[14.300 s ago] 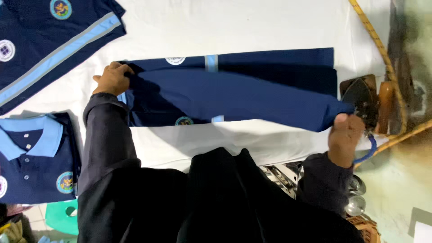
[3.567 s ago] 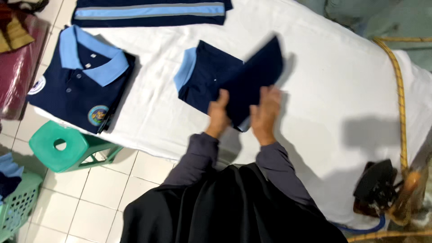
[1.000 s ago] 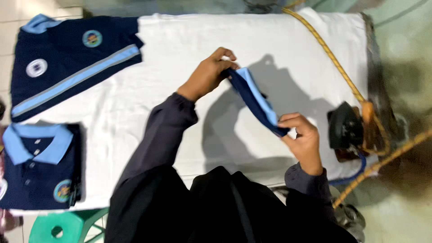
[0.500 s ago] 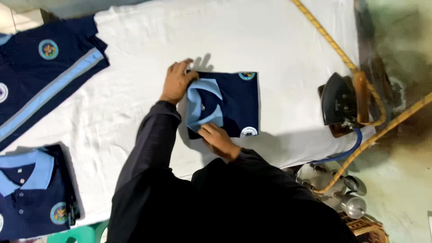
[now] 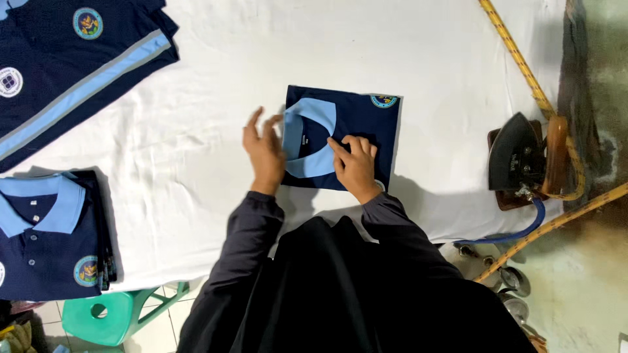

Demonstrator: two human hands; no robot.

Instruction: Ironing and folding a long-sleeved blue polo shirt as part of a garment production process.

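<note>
Under the right hand (image 5: 356, 167) lies a folded shirt (image 5: 343, 137), pinned flat to the tabletop (image 5: 209, 131); the left hand (image 5: 263, 153) hovers open beside its collar, gripping nothing.

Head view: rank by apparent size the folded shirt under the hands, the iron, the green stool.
1. Folded navy shirt, largest, lying under the right hand with the left hand at its edge.
2. Iron.
3. Green stool, unsure: partly hidden by the table, and farther below.
</note>
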